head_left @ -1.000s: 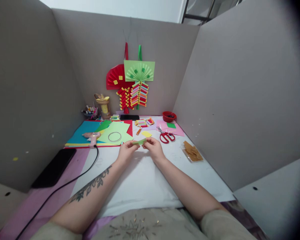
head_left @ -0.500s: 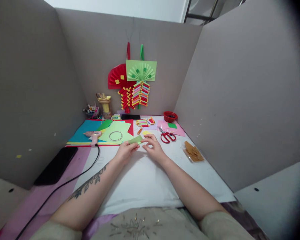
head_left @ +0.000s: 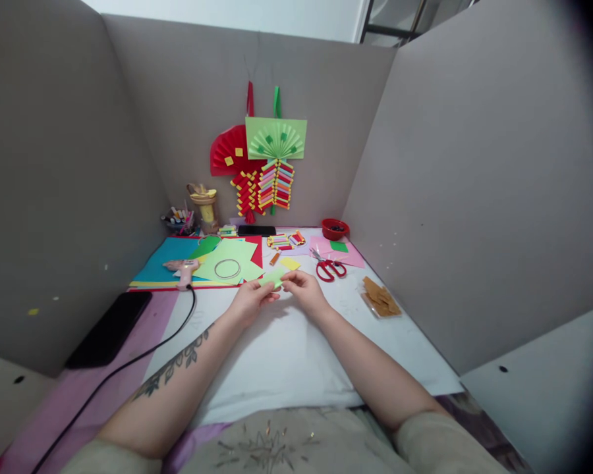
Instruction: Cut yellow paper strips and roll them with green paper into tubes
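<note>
Holding green paper [head_left: 271, 278] between them, left hand [head_left: 248, 300] and right hand [head_left: 306, 292] are pinching its edges, presumably suiting light, creasable material.

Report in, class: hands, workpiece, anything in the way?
Left hand and right hand both on light green paper piece. Paper held above white table cover. Red-handled scissors beyond right hand, not between hands.

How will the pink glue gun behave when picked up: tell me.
The glue gun should feel stiff, as its body looks like hard plastic. The black cord trailing from its handle may tug as it lifts. It lies on paper sheets, so a sideways push might shift those too.
</note>
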The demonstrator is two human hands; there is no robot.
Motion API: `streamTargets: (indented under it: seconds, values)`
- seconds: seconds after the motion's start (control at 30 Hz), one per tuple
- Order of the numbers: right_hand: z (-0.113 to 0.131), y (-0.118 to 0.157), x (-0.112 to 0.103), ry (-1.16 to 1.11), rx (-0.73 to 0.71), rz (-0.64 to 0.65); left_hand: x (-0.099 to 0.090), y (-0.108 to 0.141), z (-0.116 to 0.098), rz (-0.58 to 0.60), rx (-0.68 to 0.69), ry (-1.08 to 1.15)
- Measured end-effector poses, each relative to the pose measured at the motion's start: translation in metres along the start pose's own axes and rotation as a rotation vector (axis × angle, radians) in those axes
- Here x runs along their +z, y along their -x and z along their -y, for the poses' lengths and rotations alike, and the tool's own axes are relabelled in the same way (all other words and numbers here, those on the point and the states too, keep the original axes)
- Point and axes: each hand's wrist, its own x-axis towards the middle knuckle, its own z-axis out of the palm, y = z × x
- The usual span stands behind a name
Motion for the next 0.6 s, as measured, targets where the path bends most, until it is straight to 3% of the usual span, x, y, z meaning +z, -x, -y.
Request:
streamTargets:
  seconds: [0.17, 0.33, 0.6]
  values:
    - [-0.004, 0.0, 0.007, -0.192, 0.069, -0.07, 0.003, 0.001, 0.002, 0.018, 0.075, -0.156]
    - [-0.006, -0.001, 0.011, -0.238, 0.085, -0.14, 0.007, 0.004, 0.002, -0.002, 0.131, -0.322]
    - [0.003, 0.0, 0.012, -0.292, 0.082, -0.236, 0.003, 0.0, 0.006, 0.011, 0.032, -0.183]
